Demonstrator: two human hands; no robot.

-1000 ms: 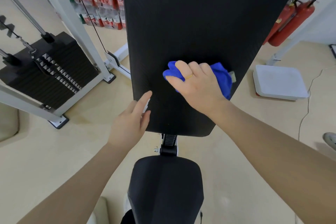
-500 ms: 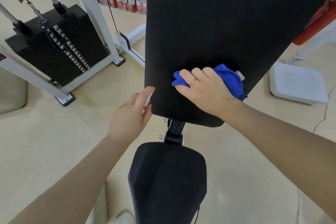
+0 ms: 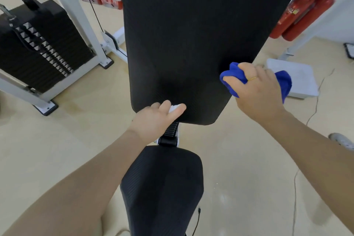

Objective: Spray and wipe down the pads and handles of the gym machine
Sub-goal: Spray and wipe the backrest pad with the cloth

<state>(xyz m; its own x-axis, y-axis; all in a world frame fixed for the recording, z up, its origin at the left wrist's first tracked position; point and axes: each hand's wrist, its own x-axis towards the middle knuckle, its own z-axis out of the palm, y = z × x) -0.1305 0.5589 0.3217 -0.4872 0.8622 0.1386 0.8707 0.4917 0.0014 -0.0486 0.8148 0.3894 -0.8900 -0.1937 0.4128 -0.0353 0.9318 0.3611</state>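
Judged to be mid-wipe on the long black ribbed back pad (image 3: 191,40) of the gym bench, near its lower right edge, with the smaller black seat pad (image 3: 162,188) nearer the camera apparently untouched. Right hand (image 3: 256,90) curled round a bunched bright blue cloth (image 3: 285,82), fingers closed over it, thumb side pressed against the pad's right border, cloth spilling out on the far right side of the palm. Left hand (image 3: 157,119) rested on the pad's near left corner, fingers bent loosely over something small and white (image 3: 174,108), too hidden to name; whether pinched or merely covered could not be told. Next move likely called for a firm drag of the cloth leftward across the near end of the back pad, then down to the seat pad, with the left hand steadying the bench. No spray bottle in view. Off to the left, a black weight stack (image 3: 44,44) in a white frame; far right, two red fire extinguishers (image 3: 302,13) against the wall
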